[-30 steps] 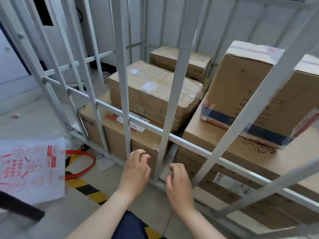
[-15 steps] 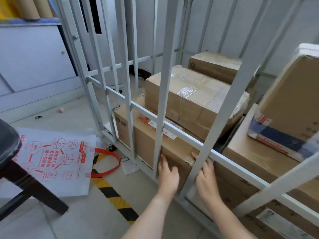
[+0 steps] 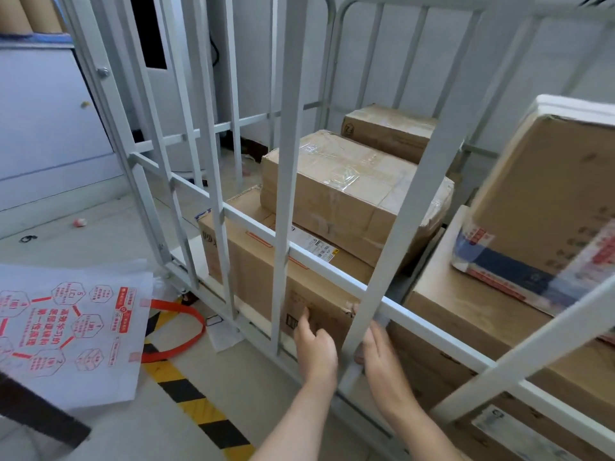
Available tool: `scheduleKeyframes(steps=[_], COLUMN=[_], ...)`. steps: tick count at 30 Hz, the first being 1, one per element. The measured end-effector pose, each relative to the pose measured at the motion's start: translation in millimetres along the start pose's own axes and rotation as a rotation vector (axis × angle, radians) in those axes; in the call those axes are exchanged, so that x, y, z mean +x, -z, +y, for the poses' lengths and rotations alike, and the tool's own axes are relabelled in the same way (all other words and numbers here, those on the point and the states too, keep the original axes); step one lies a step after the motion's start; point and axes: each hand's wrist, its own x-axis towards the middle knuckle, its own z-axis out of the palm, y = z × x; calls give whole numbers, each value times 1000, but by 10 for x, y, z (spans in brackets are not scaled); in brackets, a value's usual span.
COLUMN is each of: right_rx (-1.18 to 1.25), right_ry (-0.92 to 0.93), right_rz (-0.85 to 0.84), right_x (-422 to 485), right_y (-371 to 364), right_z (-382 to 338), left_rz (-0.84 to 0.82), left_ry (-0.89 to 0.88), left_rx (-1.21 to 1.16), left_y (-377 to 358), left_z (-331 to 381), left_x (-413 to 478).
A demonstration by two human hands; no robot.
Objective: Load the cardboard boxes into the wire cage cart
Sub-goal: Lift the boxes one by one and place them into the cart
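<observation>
Several cardboard boxes sit stacked inside the wire cage cart; none shows on the floor outside, so loading looks nearly done. Left hand reaches between the bars, fingers straight against the near end of the bottom box, probably nudging it square. Right hand is beside it, fingers extended at an upright bar, blurred, contact unclear.

Through the wire cage cart's bars, my left hand touches the bottom cardboard box, right hand alongside.
</observation>
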Motion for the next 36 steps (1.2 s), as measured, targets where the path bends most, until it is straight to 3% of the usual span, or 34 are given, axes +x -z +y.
scheduleKeyframes(steps=[4, 12, 18, 22, 28, 32, 36], right_rx=[-33, -18, -43, -120, -283, -254, -194], right_ry=[43, 43, 32, 35, 147, 119, 0], right_rz=[-43, 54, 60, 202, 379, 301, 205], right_x=[-13, 95, -66, -310, -400, -388, -382], right_y=[-15, -170, -115, 0, 99, 81, 54], right_z=[104, 205, 128, 142, 121, 89, 116], left_rz=[-36, -188, -126, -147, -265, -328, -152], left_ry=[4, 15, 31, 35, 178, 206, -6], left_rx=[47, 124, 113, 150, -3, -86, 54], left_y=[5, 72, 23, 3, -48, -73, -31], left_z=[-40, 48, 52, 44, 165, 170, 62], left_x=[43, 24, -12, -105, -295, -311, -160])
